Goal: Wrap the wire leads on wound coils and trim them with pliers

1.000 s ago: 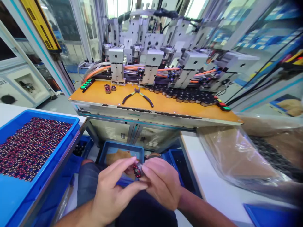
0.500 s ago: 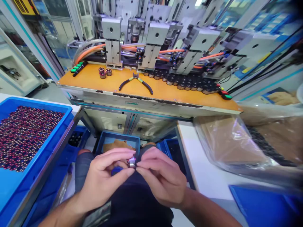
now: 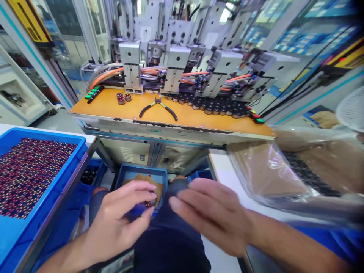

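**A:** Copper and dark wire, wound tight: that is the small coil [image 3: 148, 204], pinched in the fingers [image 3: 148, 195] of the left hand [image 3: 119, 222] at the near centre, low over the person's lap. Only a red-flecked sliver of it shows between thumb and forefinger.

**B:** And the right hand [image 3: 212, 214]?

**A:** Just beside it, blurred, fingers spread and loose, grasping nothing that can be seen. It is apart from the coil.

**B:** How would such a piece handle?

**A:** Light and stiff, by its look, a hard little ring that will not give under a pinch. The windings are likely the delicate part, so a hold on the outer rim, as the left hand has it, seems safest. It is small enough to slip from a loose grip.

**B:** What lies beyond?

**A:** Just past the hands, a small blue bin [image 3: 141, 175] under the desk, with something brown in it. At near left, a large blue tray [image 3: 49, 197] heaped with dark, red-dotted pieces of the same kind. At right, a clear plastic bag [image 3: 273, 170] on a white desk [image 3: 224, 172].

**B:** Farther still?

**A:** An orange desk [image 3: 199, 119] carrying black-handled pliers [image 3: 157, 107], two loose coils [image 3: 123, 98] at far left and a row of dark coils [image 3: 216, 108] beneath the grey machine heads [image 3: 176, 64].
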`<state>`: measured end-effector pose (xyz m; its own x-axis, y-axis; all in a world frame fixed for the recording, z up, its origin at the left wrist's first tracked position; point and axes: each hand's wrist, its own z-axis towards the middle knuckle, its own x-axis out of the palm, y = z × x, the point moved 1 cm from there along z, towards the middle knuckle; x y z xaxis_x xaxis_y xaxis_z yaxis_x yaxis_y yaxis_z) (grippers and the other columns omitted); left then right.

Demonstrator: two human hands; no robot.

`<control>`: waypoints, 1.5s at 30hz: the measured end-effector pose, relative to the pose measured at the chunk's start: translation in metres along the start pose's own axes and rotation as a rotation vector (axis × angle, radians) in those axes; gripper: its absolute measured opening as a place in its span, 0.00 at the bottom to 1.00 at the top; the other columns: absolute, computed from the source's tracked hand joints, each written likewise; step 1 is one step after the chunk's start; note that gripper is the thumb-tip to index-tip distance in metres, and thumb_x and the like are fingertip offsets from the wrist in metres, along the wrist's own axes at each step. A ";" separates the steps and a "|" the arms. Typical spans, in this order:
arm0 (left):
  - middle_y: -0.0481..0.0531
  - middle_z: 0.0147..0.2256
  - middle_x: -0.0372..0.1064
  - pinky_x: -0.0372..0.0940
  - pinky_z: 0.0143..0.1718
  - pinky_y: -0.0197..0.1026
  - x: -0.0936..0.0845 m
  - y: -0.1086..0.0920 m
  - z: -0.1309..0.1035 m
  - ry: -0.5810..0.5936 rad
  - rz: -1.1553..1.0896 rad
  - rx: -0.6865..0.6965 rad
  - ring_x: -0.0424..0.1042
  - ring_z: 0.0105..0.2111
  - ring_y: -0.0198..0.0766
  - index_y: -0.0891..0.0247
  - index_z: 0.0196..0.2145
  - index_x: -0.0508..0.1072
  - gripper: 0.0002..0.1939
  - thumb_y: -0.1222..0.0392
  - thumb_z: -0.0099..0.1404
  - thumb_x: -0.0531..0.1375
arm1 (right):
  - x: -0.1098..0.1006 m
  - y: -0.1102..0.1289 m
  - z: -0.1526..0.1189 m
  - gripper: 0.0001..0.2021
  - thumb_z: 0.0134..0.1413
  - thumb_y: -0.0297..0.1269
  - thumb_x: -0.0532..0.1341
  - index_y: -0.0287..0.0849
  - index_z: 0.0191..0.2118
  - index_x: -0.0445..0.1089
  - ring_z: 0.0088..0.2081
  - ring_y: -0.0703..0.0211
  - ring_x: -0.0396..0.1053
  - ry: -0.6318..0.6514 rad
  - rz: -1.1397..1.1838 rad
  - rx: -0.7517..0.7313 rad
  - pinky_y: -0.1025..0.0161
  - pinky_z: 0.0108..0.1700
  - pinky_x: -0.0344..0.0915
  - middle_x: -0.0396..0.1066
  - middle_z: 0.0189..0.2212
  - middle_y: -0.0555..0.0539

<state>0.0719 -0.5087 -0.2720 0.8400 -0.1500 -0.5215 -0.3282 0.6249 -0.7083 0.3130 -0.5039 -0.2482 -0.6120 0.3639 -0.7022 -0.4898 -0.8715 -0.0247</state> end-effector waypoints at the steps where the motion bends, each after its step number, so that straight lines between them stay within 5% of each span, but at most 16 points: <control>1: 0.53 0.46 0.77 0.71 0.49 0.30 0.000 -0.002 0.001 0.007 0.005 0.016 0.77 0.44 0.32 0.61 0.45 0.75 0.15 0.72 0.61 0.64 | 0.002 0.000 0.007 0.11 0.65 0.29 0.56 0.41 0.43 0.77 0.37 0.59 0.70 0.031 -0.083 -0.141 0.62 0.40 0.70 0.75 0.35 0.47; 3: 0.52 0.45 0.77 0.70 0.49 0.29 0.001 -0.005 0.001 0.009 0.003 0.029 0.78 0.44 0.32 0.61 0.45 0.75 0.15 0.72 0.61 0.64 | 0.009 0.000 0.019 0.13 0.65 0.26 0.53 0.35 0.40 0.77 0.35 0.56 0.68 0.085 -0.155 -0.294 0.59 0.36 0.67 0.75 0.35 0.44; 5: 0.52 0.45 0.77 0.71 0.49 0.29 0.000 -0.004 -0.003 0.006 -0.009 0.012 0.78 0.44 0.32 0.61 0.44 0.75 0.15 0.72 0.61 0.64 | 0.018 0.001 0.025 0.15 0.66 0.27 0.52 0.34 0.35 0.75 0.31 0.56 0.65 0.169 -0.041 -0.191 0.58 0.32 0.63 0.73 0.31 0.42; 11: 0.52 0.46 0.77 0.72 0.48 0.31 -0.005 0.004 -0.016 -0.014 -0.087 -0.026 0.78 0.44 0.33 0.59 0.45 0.76 0.15 0.72 0.61 0.64 | 0.029 0.010 0.026 0.13 0.64 0.33 0.54 0.38 0.28 0.68 0.30 0.65 0.64 0.559 1.040 0.715 0.66 0.34 0.63 0.67 0.27 0.49; 13: 0.53 0.46 0.77 0.72 0.46 0.32 -0.006 0.007 -0.019 -0.048 -0.103 -0.017 0.78 0.43 0.34 0.58 0.44 0.76 0.15 0.73 0.61 0.64 | 0.028 0.000 0.034 0.12 0.61 0.37 0.58 0.38 0.27 0.68 0.29 0.65 0.65 0.674 1.243 0.922 0.66 0.33 0.63 0.68 0.26 0.50; 15: 0.53 0.47 0.76 0.73 0.45 0.33 -0.006 0.009 -0.021 -0.091 -0.103 -0.013 0.79 0.43 0.35 0.57 0.44 0.77 0.16 0.73 0.62 0.63 | 0.029 -0.024 0.049 0.11 0.59 0.39 0.59 0.39 0.29 0.70 0.29 0.64 0.65 0.555 1.099 0.964 0.66 0.33 0.62 0.68 0.27 0.51; 18: 0.54 0.47 0.76 0.74 0.45 0.35 -0.005 0.013 -0.020 -0.167 -0.099 -0.037 0.79 0.44 0.37 0.57 0.44 0.77 0.16 0.74 0.62 0.63 | 0.040 -0.076 0.082 0.09 0.58 0.40 0.61 0.39 0.32 0.70 0.32 0.60 0.66 0.097 0.472 0.861 0.62 0.39 0.63 0.71 0.30 0.48; 20: 0.54 0.47 0.77 0.74 0.45 0.36 -0.003 0.015 -0.019 -0.223 -0.094 -0.059 0.78 0.46 0.39 0.57 0.43 0.78 0.15 0.73 0.62 0.63 | 0.059 -0.105 0.106 0.10 0.57 0.40 0.64 0.37 0.38 0.71 0.41 0.55 0.69 -0.035 0.138 0.830 0.58 0.48 0.64 0.73 0.38 0.42; 25: 0.55 0.46 0.78 0.75 0.45 0.39 -0.002 0.013 -0.018 -0.356 -0.057 -0.081 0.79 0.45 0.41 0.58 0.43 0.79 0.15 0.74 0.61 0.64 | 0.121 -0.132 0.146 0.42 0.56 0.59 0.62 0.30 0.64 0.56 0.62 0.32 0.55 0.244 -0.187 1.065 0.39 0.60 0.56 0.58 0.61 0.24; 28: 0.54 0.46 0.78 0.75 0.45 0.39 -0.009 0.010 -0.023 -0.406 -0.028 -0.096 0.79 0.44 0.39 0.58 0.43 0.79 0.16 0.74 0.61 0.64 | 0.130 -0.132 0.150 0.44 0.59 0.61 0.57 0.26 0.67 0.50 0.64 0.24 0.53 0.469 -0.263 1.204 0.32 0.59 0.54 0.53 0.63 0.19; 33: 0.54 0.45 0.78 0.76 0.44 0.38 -0.022 0.009 -0.036 -0.469 -0.015 -0.159 0.79 0.43 0.39 0.58 0.41 0.80 0.15 0.74 0.60 0.64 | 0.089 -0.140 0.130 0.30 0.60 0.47 0.61 0.28 0.60 0.62 0.55 0.36 0.68 0.699 -0.148 1.011 0.46 0.56 0.64 0.69 0.54 0.28; 37: 0.53 0.45 0.78 0.75 0.41 0.36 -0.024 0.010 -0.038 -0.484 -0.055 -0.194 0.79 0.43 0.38 0.57 0.40 0.80 0.14 0.73 0.61 0.64 | 0.056 -0.141 0.091 0.29 0.54 0.39 0.64 0.31 0.60 0.64 0.53 0.39 0.68 0.756 -0.135 0.781 0.50 0.57 0.64 0.70 0.52 0.32; 42: 0.51 0.45 0.78 0.74 0.43 0.34 -0.019 0.010 -0.034 -0.474 -0.116 -0.199 0.78 0.45 0.36 0.56 0.41 0.80 0.15 0.74 0.61 0.64 | 0.047 -0.093 0.024 0.31 0.48 0.26 0.58 0.25 0.60 0.61 0.52 0.40 0.66 0.396 -0.103 0.448 0.45 0.57 0.65 0.66 0.50 0.30; 45: 0.50 0.45 0.78 0.74 0.45 0.33 -0.017 0.010 -0.034 -0.451 -0.105 -0.186 0.77 0.46 0.35 0.56 0.41 0.80 0.15 0.74 0.61 0.64 | 0.050 -0.031 -0.015 0.28 0.51 0.25 0.56 0.35 0.60 0.60 0.46 0.51 0.71 0.251 0.236 0.526 0.54 0.50 0.72 0.68 0.46 0.37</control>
<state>0.0398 -0.5256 -0.2863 0.9625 0.1671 -0.2138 -0.2684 0.4705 -0.8406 0.3071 -0.4637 -0.2932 -0.6075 0.0375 -0.7934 -0.6385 -0.6173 0.4596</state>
